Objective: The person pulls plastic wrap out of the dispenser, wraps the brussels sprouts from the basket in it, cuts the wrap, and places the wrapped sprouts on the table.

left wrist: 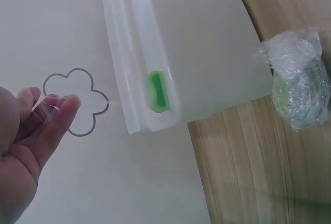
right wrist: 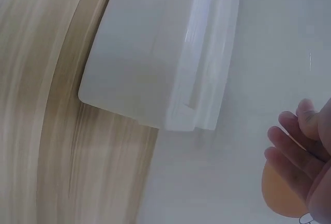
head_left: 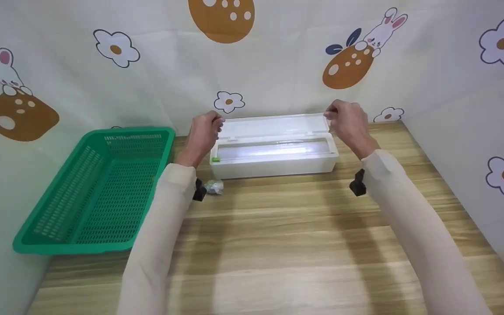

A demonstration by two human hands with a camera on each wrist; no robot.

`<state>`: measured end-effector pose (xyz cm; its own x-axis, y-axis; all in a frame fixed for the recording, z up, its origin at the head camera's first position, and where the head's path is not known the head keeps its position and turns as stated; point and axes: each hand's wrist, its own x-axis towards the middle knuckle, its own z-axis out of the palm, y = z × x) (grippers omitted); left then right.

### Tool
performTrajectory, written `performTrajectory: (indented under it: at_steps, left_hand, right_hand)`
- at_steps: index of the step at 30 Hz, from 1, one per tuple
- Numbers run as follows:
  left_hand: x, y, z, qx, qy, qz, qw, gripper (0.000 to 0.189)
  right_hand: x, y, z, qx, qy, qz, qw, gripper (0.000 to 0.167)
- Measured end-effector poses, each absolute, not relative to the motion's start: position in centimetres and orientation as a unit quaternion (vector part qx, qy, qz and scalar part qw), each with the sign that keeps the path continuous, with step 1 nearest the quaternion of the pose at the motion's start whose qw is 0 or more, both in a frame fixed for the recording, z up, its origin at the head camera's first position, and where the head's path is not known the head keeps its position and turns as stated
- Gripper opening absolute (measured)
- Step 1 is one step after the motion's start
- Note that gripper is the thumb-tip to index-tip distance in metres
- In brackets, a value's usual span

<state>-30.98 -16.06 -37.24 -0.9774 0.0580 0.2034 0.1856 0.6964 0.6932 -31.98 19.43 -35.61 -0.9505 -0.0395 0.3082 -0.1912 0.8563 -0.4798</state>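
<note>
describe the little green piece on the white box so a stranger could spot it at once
At the back of the wooden table stands a long white box with its lid open. The green piece sits at the left end of its front rim. It's the box's only green part, and far smaller than the green basket further left.

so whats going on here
A person's left hand pinches clear plastic film near the left end of a long white open box. Their right hand is near the other end; whether it holds film too is hard to see. A green slotted plastic basket stands to the left, and a small plastic-wrapped bundle lies near the box.
</note>
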Motion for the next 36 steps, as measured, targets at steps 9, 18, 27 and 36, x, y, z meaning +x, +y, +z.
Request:
performTrajectory:
  at_steps: [9,18,27,36]
  left_hand:
    - [-30.6,-16.6,-36.1,-0.071,-0.902,-0.416,0.092,0.023]
    - [-30.6,-16.6,-34.0,-0.062,-0.906,-0.413,0.068,0.026]
    - [-30.4,-16.8,-32.7,-0.093,-0.906,-0.397,0.112,0.027]
    - [-30.1,-16.6,-31.0,-0.111,-0.914,-0.360,0.152,0.026]
  right_hand:
    - [-31.5,19.3,-34.1,0.063,-0.942,0.293,0.152,0.018]
    - [-31.4,19.5,-33.0,0.077,-0.945,0.264,0.179,0.018]
    - [-31.1,19.6,-31.7,0.085,-0.941,0.251,0.210,0.017]
    - [-30.6,19.7,-29.9,0.085,-0.942,0.237,0.224,0.019]
